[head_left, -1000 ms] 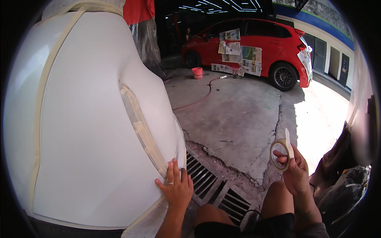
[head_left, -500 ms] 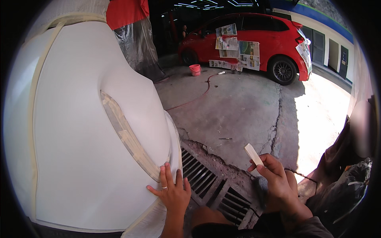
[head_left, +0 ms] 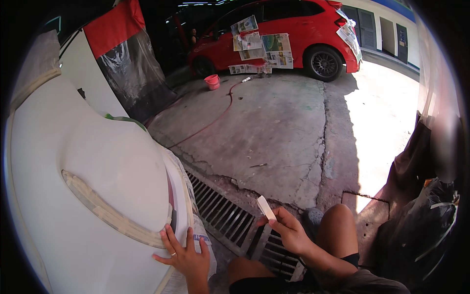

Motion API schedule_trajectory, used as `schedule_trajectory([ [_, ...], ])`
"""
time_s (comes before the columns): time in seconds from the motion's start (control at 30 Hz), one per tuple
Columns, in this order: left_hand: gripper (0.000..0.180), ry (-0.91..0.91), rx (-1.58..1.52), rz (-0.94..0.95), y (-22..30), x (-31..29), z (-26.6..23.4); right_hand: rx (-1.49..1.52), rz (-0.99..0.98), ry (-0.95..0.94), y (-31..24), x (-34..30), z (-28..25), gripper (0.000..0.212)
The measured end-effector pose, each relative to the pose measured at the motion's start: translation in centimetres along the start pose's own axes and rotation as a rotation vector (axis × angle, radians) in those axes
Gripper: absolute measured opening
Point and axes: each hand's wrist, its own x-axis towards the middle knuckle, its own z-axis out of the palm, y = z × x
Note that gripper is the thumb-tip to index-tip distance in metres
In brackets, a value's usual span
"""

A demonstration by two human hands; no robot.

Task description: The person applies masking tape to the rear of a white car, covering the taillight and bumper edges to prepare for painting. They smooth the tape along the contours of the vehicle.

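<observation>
My left hand rests flat on a white car panel, fingers spread, with a ring on one finger. Its fingertips touch the lower end of a curved strip of masking tape that covers a long, narrow shape on the panel. In front of my knees, my right hand pinches a small, flat, cream-coloured block between thumb and fingers, held up in the air away from the panel. More masking tape and paper line the panel's right edge.
A metal drain grate runs along the cracked concrete floor beside the panel. Farther off stand a pink bucket, a red hose and a red car partly covered with newspaper. A black plastic bag sits at my right.
The view has swung rightward, so panel, car and bucket sit farther left. My left hand stays on the panel with its fingers more spread; my right hand still holds the block.
</observation>
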Motion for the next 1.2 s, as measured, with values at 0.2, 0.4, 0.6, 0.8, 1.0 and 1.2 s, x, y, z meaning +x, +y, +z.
schedule_trajectory([
  [0.2, 0.039, -0.003, 0.013, -0.006, 0.2, 0.0, 0.1, 0.065, -0.038, 0.188, 0.2, 0.9, -1.5, 0.019],
  [0.4, 0.035, 0.002, 0.063, -0.041, 1.2, 0.0, 0.0, 0.098, -0.023, 0.213, 0.2, 0.4, -1.4, 0.016],
  [0.6, 0.043, 0.031, -0.070, -0.043, 1.7, 0.2, -0.2, 0.028, 0.023, 0.122, -0.4, 0.2, -1.2, 0.013],
  [0.8, 0.033, -0.158, -0.885, -0.129, 5.8, 1.3, -4.1, -0.120, -0.045, 0.018, -0.7, 0.5, 0.0, 0.017],
  [1.0, 0.028, -0.514, -1.356, -0.322, 4.6, -1.2, -1.8, -0.188, -0.041, 0.014, -0.3, 0.3, 0.6, 0.021],
  [1.2, 0.029, -0.874, -2.021, -0.787, 2.8, -7.0, 1.5, -0.162, -0.093, -0.010, -0.9, 0.6, 1.5, 0.030],
])
